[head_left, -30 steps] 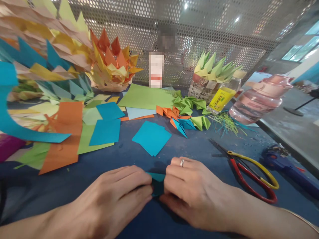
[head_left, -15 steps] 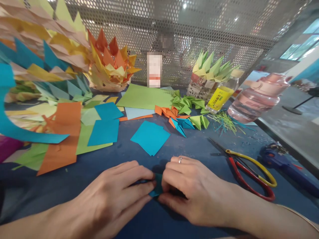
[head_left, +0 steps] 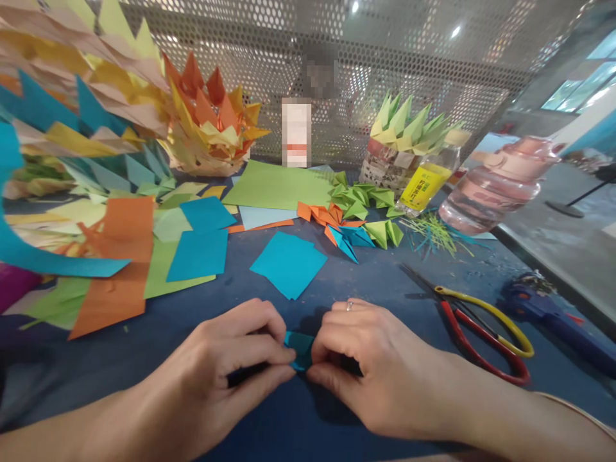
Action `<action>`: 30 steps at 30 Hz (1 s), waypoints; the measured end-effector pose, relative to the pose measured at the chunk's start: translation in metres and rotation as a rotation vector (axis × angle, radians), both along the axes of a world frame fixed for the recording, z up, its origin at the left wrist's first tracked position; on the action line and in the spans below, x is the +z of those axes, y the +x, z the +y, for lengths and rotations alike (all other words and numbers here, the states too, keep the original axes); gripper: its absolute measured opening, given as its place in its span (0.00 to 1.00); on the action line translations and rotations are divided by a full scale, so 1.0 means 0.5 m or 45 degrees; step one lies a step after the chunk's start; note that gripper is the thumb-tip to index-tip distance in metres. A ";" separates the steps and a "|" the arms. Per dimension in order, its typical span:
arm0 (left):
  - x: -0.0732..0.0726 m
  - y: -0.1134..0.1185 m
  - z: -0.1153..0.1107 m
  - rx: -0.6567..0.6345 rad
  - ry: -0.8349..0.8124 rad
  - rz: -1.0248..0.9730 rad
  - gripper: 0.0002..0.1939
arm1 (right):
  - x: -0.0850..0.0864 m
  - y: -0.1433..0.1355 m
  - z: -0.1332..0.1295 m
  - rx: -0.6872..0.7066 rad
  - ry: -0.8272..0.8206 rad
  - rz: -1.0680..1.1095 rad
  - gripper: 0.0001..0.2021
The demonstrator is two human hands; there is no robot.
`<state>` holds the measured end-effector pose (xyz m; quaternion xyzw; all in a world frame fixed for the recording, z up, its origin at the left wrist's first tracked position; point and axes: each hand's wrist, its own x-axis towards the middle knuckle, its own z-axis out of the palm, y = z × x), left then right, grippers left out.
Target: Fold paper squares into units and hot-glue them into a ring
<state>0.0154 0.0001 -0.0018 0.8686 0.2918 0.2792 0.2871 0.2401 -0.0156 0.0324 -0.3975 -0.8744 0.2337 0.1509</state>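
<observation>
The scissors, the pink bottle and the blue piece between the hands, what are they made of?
Blue piece: looks like paper with a dull finish; it's thin and flat-sided.
Scissors: the thin, dark blades are probably metal; the smooth, shiny handles look plastic or plastic-coated.
Pink bottle: glossy and see-through, likely plastic, though glass is possible.

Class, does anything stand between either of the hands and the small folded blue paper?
Nothing visible does: the left hand and right hand both touch the small blue paper from opposite sides. The loose blue squares lie beyond it and the scissors off to the right.
</observation>
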 end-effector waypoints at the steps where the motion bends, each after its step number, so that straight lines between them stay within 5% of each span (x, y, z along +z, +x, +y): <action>1: -0.001 0.002 0.001 0.009 -0.033 -0.019 0.08 | 0.001 0.000 -0.001 -0.001 -0.010 -0.007 0.05; 21: -0.007 0.018 0.005 0.011 -0.064 0.015 0.08 | 0.022 -0.012 0.001 -0.088 -0.126 -0.072 0.10; 30: -0.011 0.018 0.006 0.002 0.005 0.033 0.07 | 0.014 -0.011 0.004 -0.112 -0.203 -0.031 0.02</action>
